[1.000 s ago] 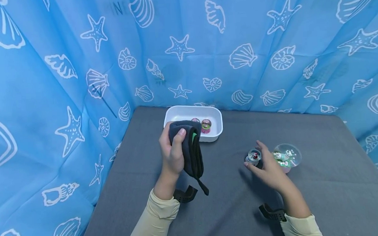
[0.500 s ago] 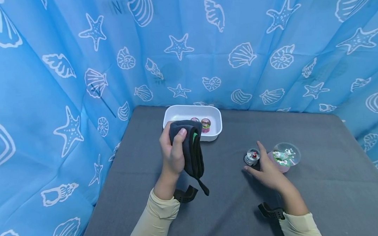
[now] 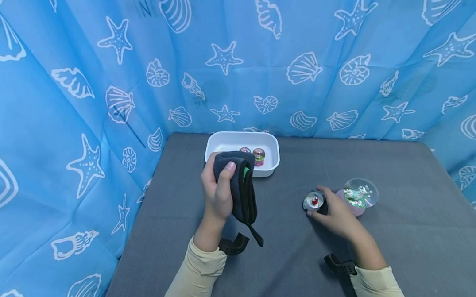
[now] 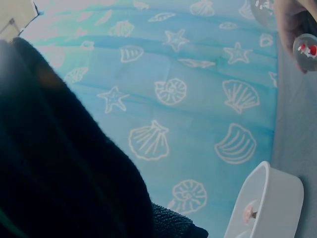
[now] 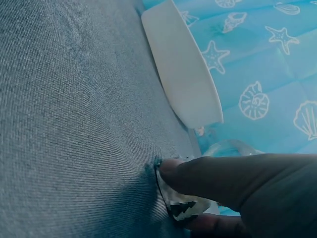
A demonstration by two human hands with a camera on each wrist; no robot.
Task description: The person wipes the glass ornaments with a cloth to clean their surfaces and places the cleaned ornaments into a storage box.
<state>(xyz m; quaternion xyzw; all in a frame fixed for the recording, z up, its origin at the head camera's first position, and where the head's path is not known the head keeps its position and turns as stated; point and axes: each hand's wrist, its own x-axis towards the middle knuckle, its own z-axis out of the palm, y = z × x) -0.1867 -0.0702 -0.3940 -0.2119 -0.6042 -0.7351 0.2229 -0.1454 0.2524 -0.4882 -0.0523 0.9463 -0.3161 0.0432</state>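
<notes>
My left hand (image 3: 217, 187) holds up a folded dark cloth (image 3: 243, 192) with a green inner patch and a hanging loop, thumb across its top. In the left wrist view the dark cloth (image 4: 74, 153) fills the lower left. On the table, my right hand (image 3: 334, 213) grips a small snow globe (image 3: 314, 201) with a red figure inside. The right wrist view has the thumb on one side of that globe's black-and-white base (image 5: 184, 207) and a finger on the other. Just right of this hand lies a larger snow globe (image 3: 357, 197) with a pink base, partly hidden by the hand.
A white tub (image 3: 270, 167) stands near the table's back edge, behind the left hand. Inside are two small pink-based snow globes, one at the right (image 3: 259, 157). A blue seashell-print curtain (image 3: 235, 86) rises along the back and left of the grey tabletop (image 3: 283, 261).
My right hand has closed its thumb and fingers on the small snow globe, which has shifted slightly left and tilted. The left hand and cloth have stayed almost still.
</notes>
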